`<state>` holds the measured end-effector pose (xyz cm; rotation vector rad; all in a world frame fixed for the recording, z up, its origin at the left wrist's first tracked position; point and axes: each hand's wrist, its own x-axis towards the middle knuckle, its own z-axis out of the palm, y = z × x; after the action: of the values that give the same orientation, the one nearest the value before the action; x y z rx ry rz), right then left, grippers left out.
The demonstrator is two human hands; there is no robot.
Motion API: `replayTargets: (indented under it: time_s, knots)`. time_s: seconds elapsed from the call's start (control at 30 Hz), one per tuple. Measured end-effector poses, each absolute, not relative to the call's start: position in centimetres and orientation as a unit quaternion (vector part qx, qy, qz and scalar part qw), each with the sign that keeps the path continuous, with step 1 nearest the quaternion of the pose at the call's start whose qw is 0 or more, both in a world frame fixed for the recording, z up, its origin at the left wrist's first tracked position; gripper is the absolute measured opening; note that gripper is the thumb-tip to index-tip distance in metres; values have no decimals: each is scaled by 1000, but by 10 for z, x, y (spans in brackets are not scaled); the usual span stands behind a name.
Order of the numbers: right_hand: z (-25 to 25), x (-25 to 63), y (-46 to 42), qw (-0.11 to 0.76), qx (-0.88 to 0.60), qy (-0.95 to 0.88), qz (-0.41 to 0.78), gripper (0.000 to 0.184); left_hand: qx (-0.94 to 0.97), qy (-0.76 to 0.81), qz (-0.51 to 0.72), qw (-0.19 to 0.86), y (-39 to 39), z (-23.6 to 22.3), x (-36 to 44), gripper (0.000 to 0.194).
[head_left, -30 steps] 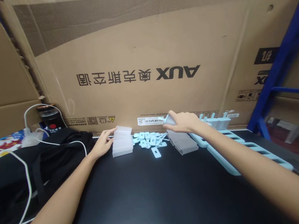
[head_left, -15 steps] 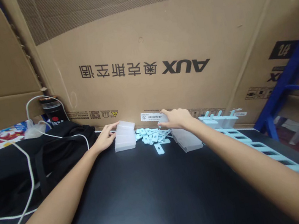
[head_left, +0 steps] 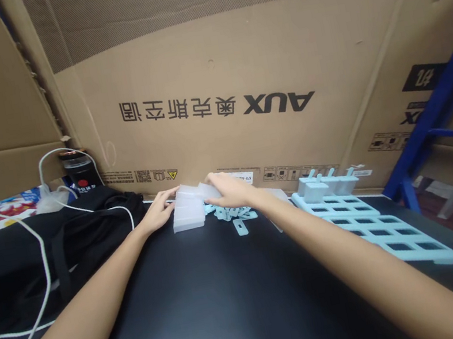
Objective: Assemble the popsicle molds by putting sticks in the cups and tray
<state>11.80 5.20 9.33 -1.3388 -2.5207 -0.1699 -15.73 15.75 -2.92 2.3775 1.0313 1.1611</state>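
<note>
My left hand (head_left: 156,212) holds the left side of a stack of translucent plastic pieces (head_left: 188,216) at the far edge of the black table (head_left: 214,300), fingers along its top edge. My right hand (head_left: 230,191) reaches across with its fingers closed on one translucent piece (head_left: 207,190), which it holds at the top right of that stack. Under the right hand lies a pile of small light-blue flat parts (head_left: 239,220). A second stack of translucent pieces (head_left: 278,192) is mostly hidden behind my right forearm.
A light-blue grid tray (head_left: 376,220) with several upright moulds lies at the right. A black bag (head_left: 27,257), white cables (head_left: 42,254) and a dark jar (head_left: 78,171) sit at the left. Large cardboard boxes (head_left: 236,74) wall the back; blue racking (head_left: 439,108) stands right.
My right hand took a translucent piece from the right-hand stack and carried it left to the stack under my left hand. The left hand stayed put.
</note>
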Motion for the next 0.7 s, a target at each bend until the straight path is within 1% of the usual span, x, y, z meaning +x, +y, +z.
replayTargets:
  time_s: [0.13, 0.27, 0.37, 0.5, 0.6, 0.7]
  knots:
    - [83, 83, 64, 139, -441, -885, -54, 38, 830, 349, 408, 150, 156, -28, -157, 52]
    - [68, 66, 80, 157, -432, -887, -45, 38, 830, 346, 411, 150, 157, -27, -157, 54]
    - [60, 64, 85, 157, -440, -882, -52, 31, 830, 348, 408, 153, 157, -27, -158, 55]
    - [62, 79, 73, 166, -452, -872, -94, 26, 827, 353, 410, 152, 156, -27, -157, 51]
    - [67, 104, 49, 173, -486, -848, -118, 24, 829, 351, 407, 154, 156, -27, -157, 51]
    - [67, 130, 20, 114, -542, -826, -106, 25, 827, 353, 408, 156, 157, -27, -158, 53]
